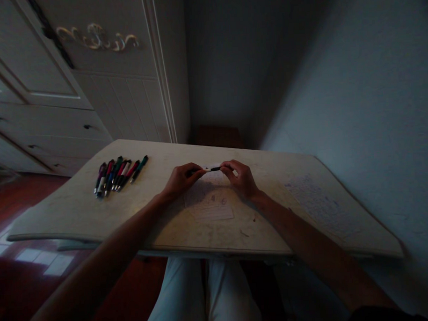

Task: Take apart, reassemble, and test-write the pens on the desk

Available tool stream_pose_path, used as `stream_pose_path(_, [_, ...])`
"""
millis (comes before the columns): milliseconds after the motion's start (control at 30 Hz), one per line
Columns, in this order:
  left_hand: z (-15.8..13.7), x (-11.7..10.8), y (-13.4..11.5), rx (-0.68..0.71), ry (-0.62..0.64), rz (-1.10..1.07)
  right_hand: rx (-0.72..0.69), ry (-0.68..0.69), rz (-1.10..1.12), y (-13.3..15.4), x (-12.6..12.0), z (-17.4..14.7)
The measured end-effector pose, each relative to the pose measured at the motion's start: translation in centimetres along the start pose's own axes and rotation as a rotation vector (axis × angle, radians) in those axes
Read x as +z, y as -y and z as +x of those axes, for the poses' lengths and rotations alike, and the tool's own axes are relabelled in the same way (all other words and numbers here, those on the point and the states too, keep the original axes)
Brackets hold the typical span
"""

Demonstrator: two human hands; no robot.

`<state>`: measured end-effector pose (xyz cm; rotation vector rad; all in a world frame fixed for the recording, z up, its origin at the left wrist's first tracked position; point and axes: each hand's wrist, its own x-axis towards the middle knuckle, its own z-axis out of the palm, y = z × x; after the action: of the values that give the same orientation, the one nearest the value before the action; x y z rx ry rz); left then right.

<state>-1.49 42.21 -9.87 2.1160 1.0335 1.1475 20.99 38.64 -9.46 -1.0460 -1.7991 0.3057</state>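
Note:
Between my two hands a white and black pen (213,169) is held level above the middle of the table. My left hand (183,178) pinches its white end, and my right hand (240,177) grips the black end with fingers closed. Whether the pen is in one piece or two I cannot tell. Beneath the hands lie sheets of paper (210,210) with writing on them. Off to the left, a loose group of several pens (118,175) in purple, red, green, white and black lies side by side.
The pale table (157,158) has a worn, stained top. On its right part is a patch of blue handwriting (317,203). A white cabinet (127,98) stands behind at the left, and a wall (373,103) runs along the right. Small scraps (243,233) lie near the front edge.

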Motion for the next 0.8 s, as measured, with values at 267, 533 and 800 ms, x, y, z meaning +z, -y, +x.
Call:
stream_pose_path(267, [0.0, -0.2, 0.3, 0.078, 0.026, 0.010, 0.034, 0.011, 0.030, 0.0, 0.0, -0.1])
stream_pose_path(533, [0.3, -0.1, 0.7, 0.328, -0.148, -0.022, 0.252, -0.011, 0.171, 0.2, 1.0, -0.2])
stream_pose_path(800, [0.3, 0.3, 0.3, 0.476, -0.289, 0.054, 0.420, -0.025, 0.342, 0.8, 1.3, 0.1])
